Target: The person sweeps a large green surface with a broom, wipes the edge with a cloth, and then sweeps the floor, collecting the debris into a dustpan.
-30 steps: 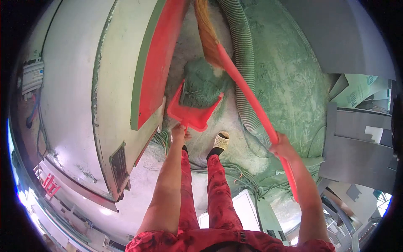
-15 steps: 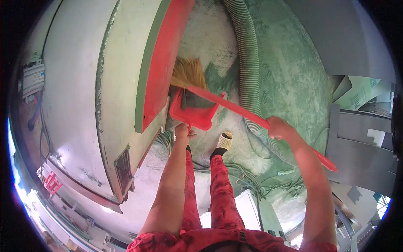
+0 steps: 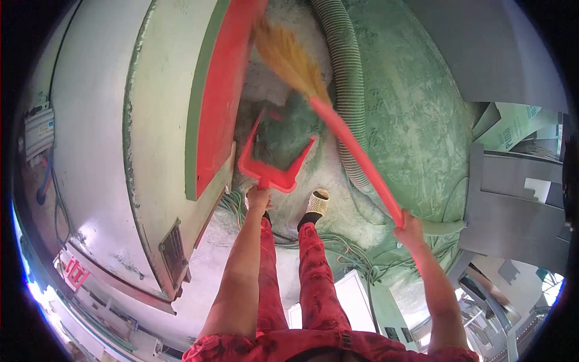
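My left hand (image 3: 259, 198) is closed around the short handle of a red dustpan (image 3: 279, 177), which rests low over the floor in front of my feet. Dark dust or debris seems to cover the pan's inside. In my right hand (image 3: 411, 230), closed too, is the red handle of a broom (image 3: 356, 151). Its straw bristles (image 3: 288, 53) fan out beyond the dustpan, blurred by motion, between the red panel and the ribbed hose. The bristles are apart from the dustpan.
A large pale machine cabinet with a red and green panel (image 3: 220, 96) stands on the left. A ribbed hose (image 3: 348, 78) runs along the floor beside the broom. Cables (image 3: 344, 246) lie near my feet. Grey metal sheets (image 3: 512, 199) stand at the right.
The broom's bristles have swung forward, away from the dustpan, and its handle has turned to point more away from me. My right hand is lower. The dustpan has shifted slightly.
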`<state>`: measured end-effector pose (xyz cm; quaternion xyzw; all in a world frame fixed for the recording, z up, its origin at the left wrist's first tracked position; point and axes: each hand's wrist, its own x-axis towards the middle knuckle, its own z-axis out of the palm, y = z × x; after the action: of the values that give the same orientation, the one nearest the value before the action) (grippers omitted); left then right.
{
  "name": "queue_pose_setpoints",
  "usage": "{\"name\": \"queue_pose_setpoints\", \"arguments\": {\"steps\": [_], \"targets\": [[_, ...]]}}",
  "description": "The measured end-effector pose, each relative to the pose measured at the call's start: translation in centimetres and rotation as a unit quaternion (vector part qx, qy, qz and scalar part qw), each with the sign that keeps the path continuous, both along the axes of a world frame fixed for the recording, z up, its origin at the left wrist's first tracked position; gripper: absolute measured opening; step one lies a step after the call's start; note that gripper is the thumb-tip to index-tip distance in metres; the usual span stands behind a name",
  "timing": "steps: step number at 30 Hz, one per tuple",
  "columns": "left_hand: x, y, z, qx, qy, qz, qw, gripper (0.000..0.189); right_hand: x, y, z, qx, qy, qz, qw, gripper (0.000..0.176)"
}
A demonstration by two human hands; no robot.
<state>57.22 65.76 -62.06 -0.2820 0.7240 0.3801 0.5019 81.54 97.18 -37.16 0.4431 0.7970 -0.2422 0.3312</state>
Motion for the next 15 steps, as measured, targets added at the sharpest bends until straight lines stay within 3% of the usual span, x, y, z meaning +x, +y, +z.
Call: {"name": "queue_pose_setpoints", "arguments": {"steps": [4, 8, 11, 15], "targets": [[-0.9, 0.8, 1.2, -0.027, 0.015, -0.057, 0.998, 0.016, -3.4, -1.6, -4.7, 0.069, -0.012, -0.048, 0.996, 0.034], [-2.1, 1.7, 1.8, -0.016, 0.002, -0.050, 0.999, 0.018, -2.7, -3.0, -9.8, 0.038, -0.045, -0.069, 0.996, 0.033], [-2.6, 2.0, 1.2, -0.051, 0.032, -0.065, 0.996, 0.021, -1.1, -5.7, -9.7, 0.018, -0.046, -0.082, 0.995, 0.031], [-2.9, 1.6, 0.5, -0.035, 0.019, -0.071, 0.997, 0.023, 0.0, -6.7, -5.5, -0.097, -0.034, -0.200, 0.974, 0.033]]}}
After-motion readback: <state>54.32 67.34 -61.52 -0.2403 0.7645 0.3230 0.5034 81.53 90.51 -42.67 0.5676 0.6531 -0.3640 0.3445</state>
